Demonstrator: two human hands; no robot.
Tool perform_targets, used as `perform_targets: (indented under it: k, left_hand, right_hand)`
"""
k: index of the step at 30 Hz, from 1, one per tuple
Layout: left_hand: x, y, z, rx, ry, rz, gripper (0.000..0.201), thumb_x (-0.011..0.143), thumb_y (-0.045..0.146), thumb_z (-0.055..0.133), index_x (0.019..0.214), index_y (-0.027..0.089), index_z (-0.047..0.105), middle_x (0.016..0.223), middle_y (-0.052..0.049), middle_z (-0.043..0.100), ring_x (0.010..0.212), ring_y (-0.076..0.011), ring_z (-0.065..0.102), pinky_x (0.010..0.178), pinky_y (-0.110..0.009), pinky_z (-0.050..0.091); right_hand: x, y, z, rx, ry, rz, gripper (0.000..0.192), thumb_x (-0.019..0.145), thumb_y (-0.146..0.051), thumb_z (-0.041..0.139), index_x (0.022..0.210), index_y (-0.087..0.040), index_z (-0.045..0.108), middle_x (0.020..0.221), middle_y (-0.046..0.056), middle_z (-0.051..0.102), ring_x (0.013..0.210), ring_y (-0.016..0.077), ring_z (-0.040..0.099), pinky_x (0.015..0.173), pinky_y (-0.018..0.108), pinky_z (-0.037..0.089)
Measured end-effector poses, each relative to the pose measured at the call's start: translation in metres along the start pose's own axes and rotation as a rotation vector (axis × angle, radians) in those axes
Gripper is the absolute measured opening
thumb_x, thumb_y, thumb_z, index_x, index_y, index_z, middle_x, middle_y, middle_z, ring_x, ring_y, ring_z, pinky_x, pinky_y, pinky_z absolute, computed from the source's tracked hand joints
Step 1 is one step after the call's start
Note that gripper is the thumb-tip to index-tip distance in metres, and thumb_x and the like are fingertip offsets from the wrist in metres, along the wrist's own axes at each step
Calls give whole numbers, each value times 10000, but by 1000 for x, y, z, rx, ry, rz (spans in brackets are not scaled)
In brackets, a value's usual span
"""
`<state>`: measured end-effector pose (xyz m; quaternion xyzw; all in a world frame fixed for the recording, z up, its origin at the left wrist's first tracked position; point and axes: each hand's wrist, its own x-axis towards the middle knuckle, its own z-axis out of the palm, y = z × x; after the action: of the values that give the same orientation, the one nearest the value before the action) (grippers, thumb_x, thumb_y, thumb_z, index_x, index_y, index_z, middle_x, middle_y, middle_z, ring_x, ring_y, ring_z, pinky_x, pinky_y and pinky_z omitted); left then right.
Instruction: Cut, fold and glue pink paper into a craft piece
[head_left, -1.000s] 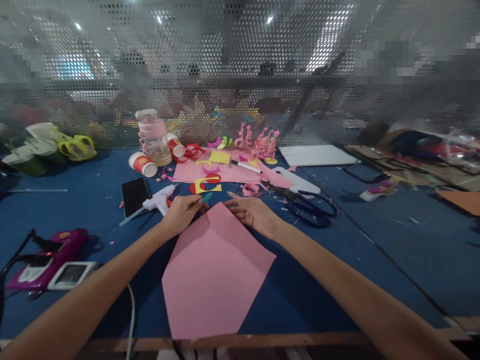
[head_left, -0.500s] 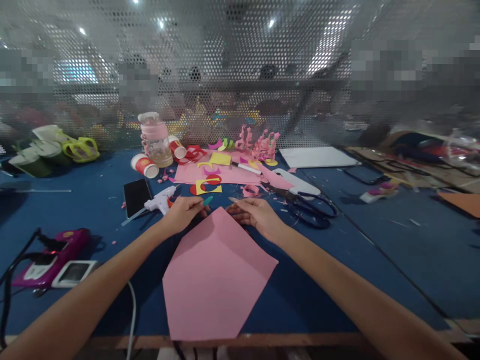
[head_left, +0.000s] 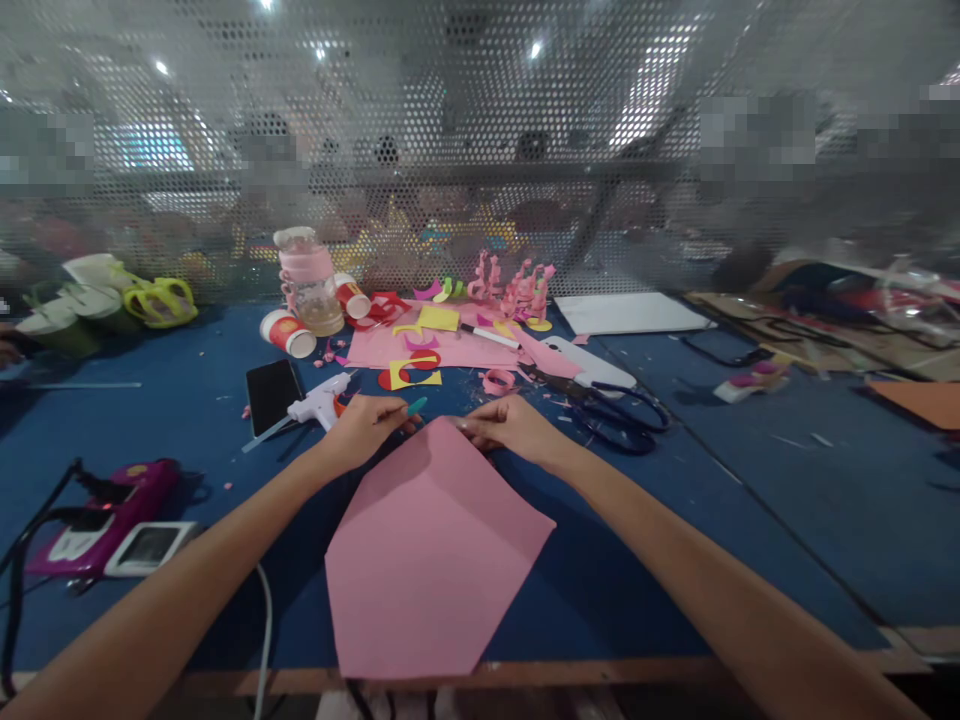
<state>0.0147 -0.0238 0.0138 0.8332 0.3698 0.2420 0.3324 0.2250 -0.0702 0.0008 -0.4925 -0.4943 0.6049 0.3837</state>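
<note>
A large pink sheet (head_left: 439, 560) of craft paper or foam lies in front of me, its pointed far corner raised between my hands. At that corner, my right hand (head_left: 506, 428) is closed, with thumb and fingers pinching the sheet's tip. Just left of the tip, my left hand (head_left: 379, 425) is closed, and a small teal pointed piece (head_left: 417, 406) sticks out from its fingers. What the teal piece belongs to is hidden. A white glue gun (head_left: 319, 402) lies beside my left hand. Dark-handled scissors (head_left: 619, 415) lie to the right of my right hand.
A phone (head_left: 274, 397) and a purple power strip (head_left: 105, 510) are on the left. Behind my hands lie paper scraps (head_left: 420, 370), paper cups (head_left: 289, 333), a bottle (head_left: 311, 285) and pink cut-out shapes (head_left: 525, 290). A white board (head_left: 634, 313) lies further right.
My right hand's thumb and fingers have closed onto the far corner of the pink sheet. The left hand has hardly moved, and the sheet stays in place.
</note>
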Motion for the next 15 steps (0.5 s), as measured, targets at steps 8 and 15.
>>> perform_targets:
  k: [8, 15]
  left_hand:
    - [0, -2, -1, -16, 52, 1, 284, 805, 324, 424, 704, 169, 640, 750, -12, 698, 732, -147, 625, 690, -228, 472]
    - [1, -4, 1, 0, 36, 2, 306, 805, 367, 423, 695, 172, 632, 729, -14, 694, 727, -151, 622, 681, -225, 465]
  right_hand:
    - [0, -1, -3, -180, 148, -170, 456, 529, -623, 628, 477, -178, 544, 471, -2, 583, 447, 111, 548, 503, 248, 453]
    - [-2, 2, -4, -394, 185, -307, 482, 671, -633, 506, 461, -203, 446, 390, -28, 505, 346, 93, 449, 421, 240, 361]
